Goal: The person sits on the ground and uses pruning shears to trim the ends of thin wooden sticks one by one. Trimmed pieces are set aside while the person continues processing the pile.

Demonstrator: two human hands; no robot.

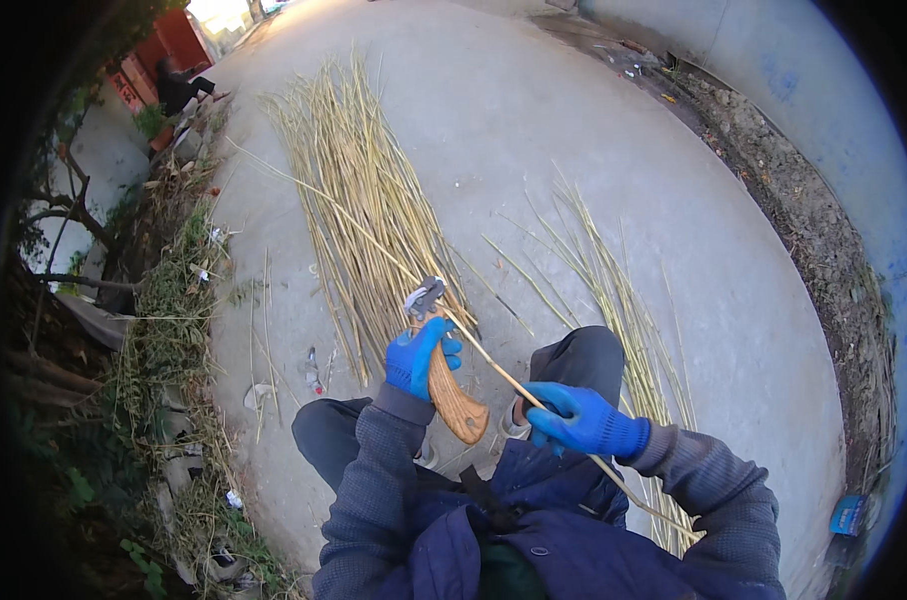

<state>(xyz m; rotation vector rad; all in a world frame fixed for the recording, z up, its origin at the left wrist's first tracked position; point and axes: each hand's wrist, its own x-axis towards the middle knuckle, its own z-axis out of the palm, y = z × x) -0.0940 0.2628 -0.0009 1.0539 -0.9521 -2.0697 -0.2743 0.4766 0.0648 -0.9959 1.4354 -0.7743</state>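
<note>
My left hand [414,357], in a blue glove, is closed around a curved wooden-handled tool [460,404] with a grey metal head. A long, thin straw-coloured stalk [492,364] passes at the metal head and slants from upper left to lower right. Whether the head grips the stalk is too small to tell. My right hand [586,418], gloved in blue too, has its fingers wrapped round the stalk beside my right knee. Ahead of my left hand lies a thick layer of dry stalks [359,180]. A looser, greener bunch of stalks [614,285] lies to the right.
Concrete ground [514,130] stretches ahead. Weeds and dry grass [174,350] line the left edge, with branches beyond. A person [179,90] sits far off at upper left. A pale wall [794,100] and a dirt strip [774,170] run along the right, near a blue packet [847,514].
</note>
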